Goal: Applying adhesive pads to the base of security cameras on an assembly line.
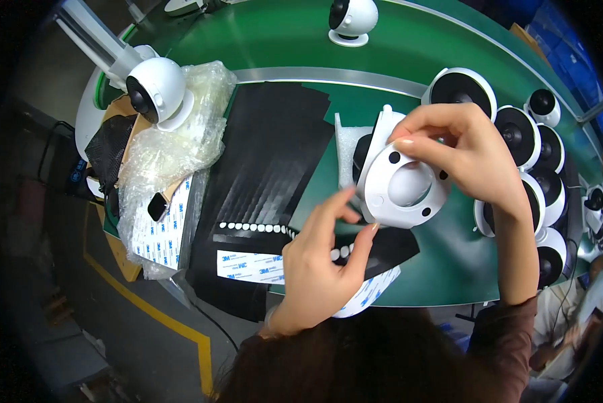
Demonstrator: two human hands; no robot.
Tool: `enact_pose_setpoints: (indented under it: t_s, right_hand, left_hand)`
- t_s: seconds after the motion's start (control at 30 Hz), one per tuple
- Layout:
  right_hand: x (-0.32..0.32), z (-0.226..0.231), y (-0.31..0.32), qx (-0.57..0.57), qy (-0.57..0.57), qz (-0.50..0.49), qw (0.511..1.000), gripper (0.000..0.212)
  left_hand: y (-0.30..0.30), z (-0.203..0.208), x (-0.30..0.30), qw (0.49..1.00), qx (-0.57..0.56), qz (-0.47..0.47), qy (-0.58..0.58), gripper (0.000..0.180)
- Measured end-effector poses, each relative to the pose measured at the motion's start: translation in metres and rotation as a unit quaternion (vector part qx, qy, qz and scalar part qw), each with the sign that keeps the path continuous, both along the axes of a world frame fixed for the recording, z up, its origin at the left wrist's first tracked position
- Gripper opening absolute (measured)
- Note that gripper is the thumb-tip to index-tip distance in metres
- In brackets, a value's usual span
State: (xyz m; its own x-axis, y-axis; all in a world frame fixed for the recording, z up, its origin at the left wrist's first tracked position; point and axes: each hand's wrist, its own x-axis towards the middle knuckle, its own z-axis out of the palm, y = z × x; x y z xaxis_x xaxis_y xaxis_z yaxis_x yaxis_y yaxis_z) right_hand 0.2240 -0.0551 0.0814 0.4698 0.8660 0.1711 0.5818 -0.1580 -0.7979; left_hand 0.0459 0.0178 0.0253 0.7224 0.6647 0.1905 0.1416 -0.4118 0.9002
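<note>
My right hand [462, 144] grips a white camera [382, 178] by its upper edge, with the round base turned toward me. Three black dot pads and one pale round spot sit around the base's central opening. Beside its lower left edge is my left hand [325, 258], thumb and index finger apart, the index tip blurred. I see nothing held between them. Under that hand lies a black strip [392, 254] with a few white dots. Overlapping black sheets [268, 154] cover the table's left part, a row of white dots along their near end.
White cameras with black fronts [516, 138] crowd the right side. Another camera [355, 23] stands on the green belt [268, 40] behind. At left are bubble wrap [207, 131], a camera [167, 84] and a watch [158, 207]. A person [573, 336] is at the far right.
</note>
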Motion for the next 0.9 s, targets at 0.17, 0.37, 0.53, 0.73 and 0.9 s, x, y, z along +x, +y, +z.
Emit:
enact_pose_setpoints:
  t_s: [0.17, 0.37, 0.53, 0.73, 0.9]
  right_hand:
    - [-0.035, -0.002, -0.049, 0.128, -0.171, -0.050, 0.976, 0.012]
    - [-0.065, -0.024, -0.082, -0.086, 0.144, 0.045, 0.985, 0.014]
    - [-0.058, -0.020, -0.089, -0.001, 0.092, -0.013, 0.996, 0.006]
    - [-0.056, -0.021, -0.087, 0.039, -0.043, 0.019, 0.998, 0.008]
    - [-0.058, -0.024, -0.084, 0.106, -0.166, 0.010, 0.980, 0.015]
  left_hand:
    - [0.012, -0.006, -0.020, 0.985, 0.015, -0.170, 0.014, 0.006]
    - [0.003, 0.006, -0.010, 0.982, -0.036, -0.162, -0.091, 0.009]
    - [-0.003, 0.009, -0.003, 0.970, 0.021, -0.239, -0.043, 0.015]
    - [-0.006, 0.007, -0.004, 0.971, -0.054, -0.229, -0.033, 0.012]
    - [-0.010, 0.012, -0.003, 0.979, -0.008, -0.203, -0.029, 0.009]
